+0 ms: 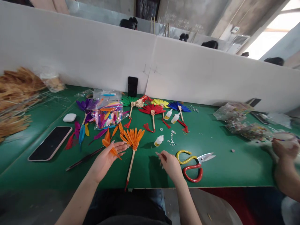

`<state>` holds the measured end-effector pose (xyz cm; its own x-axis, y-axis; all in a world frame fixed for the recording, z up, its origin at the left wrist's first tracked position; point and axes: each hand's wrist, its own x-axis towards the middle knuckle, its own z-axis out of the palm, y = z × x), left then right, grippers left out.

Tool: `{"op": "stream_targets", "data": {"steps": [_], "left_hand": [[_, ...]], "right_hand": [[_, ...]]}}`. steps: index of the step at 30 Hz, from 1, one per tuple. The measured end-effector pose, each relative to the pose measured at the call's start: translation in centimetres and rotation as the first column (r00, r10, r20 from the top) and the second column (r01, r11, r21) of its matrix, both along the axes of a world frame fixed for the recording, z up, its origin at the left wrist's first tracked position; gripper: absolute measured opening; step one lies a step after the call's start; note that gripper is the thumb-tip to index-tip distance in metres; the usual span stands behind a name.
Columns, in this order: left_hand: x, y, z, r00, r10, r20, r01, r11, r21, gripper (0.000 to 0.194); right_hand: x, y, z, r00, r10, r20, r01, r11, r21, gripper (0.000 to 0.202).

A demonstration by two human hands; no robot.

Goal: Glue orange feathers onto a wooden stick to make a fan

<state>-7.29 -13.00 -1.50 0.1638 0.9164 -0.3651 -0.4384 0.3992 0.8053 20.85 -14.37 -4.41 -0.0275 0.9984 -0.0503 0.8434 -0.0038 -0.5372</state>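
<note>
My left hand (110, 156) is palm up beside an orange feather fan (133, 139), its thumb holding loose orange feathers (114, 152) against the palm. The fan lies flat, with a pale wooden handle and a red tassel at its lower end. Over the table to the right, my right hand (170, 164) is closed in a pinch; a small pale bit shows beneath the fingers, too small to name. Between the hands stands a small white glue bottle (158, 141). Beside it lie scattered white beads (172, 137). Scissors (195, 164) with one yellow and one red handle lie right of my right hand.
Finished-looking fans, including a red fan (152, 111) and a blue fan (180, 107), lie behind. A bag of coloured feathers (109, 114), a large phone (50, 143) and tweezers (85, 158) are left. At far right is another person's hand (284, 150) near bead bags (248, 128).
</note>
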Motion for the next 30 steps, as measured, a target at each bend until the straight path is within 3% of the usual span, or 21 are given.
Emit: {"op": "stream_targets", "data": {"steps": [3,7,10,13,18,21,23,25,27,30], "left_hand": [[0.2,-0.4,0.1,0.997,-0.005,-0.073,0.006,1.000,0.011,0.036],[-0.1,-1.0,-0.1,0.952,0.023,-0.306,0.000,0.997,0.073,0.043],[-0.6,-1.2,-1.2,0.876,0.014,-0.482,0.027,0.997,0.077,0.050],[-0.9,-1.1,-2.5,0.803,0.043,-0.594,0.052,0.988,0.142,0.053],[-0.5,-1.2,-3.5,0.697,0.100,-0.710,0.093,0.969,0.228,0.052],[-0.2,-1.6,-3.6,0.705,0.173,-0.688,0.025,0.963,0.268,0.052],[0.0,-2.0,-3.8,0.701,0.221,-0.678,-0.008,0.953,0.303,0.051],[-0.1,-2.2,-4.0,0.643,0.259,-0.720,0.005,0.939,0.343,0.047],[-0.2,-2.1,-4.3,0.540,0.305,-0.785,0.054,0.917,0.394,0.044],[-0.6,-1.9,-4.7,0.379,0.412,-0.829,0.160,0.853,0.497,0.046]], "right_hand": [[0.3,-0.1,0.3,1.000,-0.010,-0.003,0.010,1.000,0.028,0.034],[0.6,-0.1,0.8,0.999,-0.032,0.015,0.032,0.999,0.030,0.041],[0.8,-0.2,0.8,0.999,-0.041,0.004,0.041,0.995,0.090,0.032],[1.1,-0.1,0.7,0.999,-0.041,-0.030,0.045,0.991,0.128,0.035],[1.5,1.0,-0.1,0.969,-0.096,-0.227,0.145,0.967,0.208,0.036],[1.0,2.7,-1.5,0.939,-0.178,-0.294,0.246,0.946,0.211,0.062],[0.4,4.0,-2.4,0.925,-0.219,-0.311,0.291,0.934,0.208,0.066],[-0.2,5.2,-3.0,0.926,-0.202,-0.320,0.282,0.933,0.224,0.058],[-0.6,5.9,-3.0,0.930,-0.153,-0.334,0.240,0.941,0.238,0.050],[-0.7,6.1,-2.0,0.922,-0.067,-0.381,0.161,0.962,0.221,0.045]]}}
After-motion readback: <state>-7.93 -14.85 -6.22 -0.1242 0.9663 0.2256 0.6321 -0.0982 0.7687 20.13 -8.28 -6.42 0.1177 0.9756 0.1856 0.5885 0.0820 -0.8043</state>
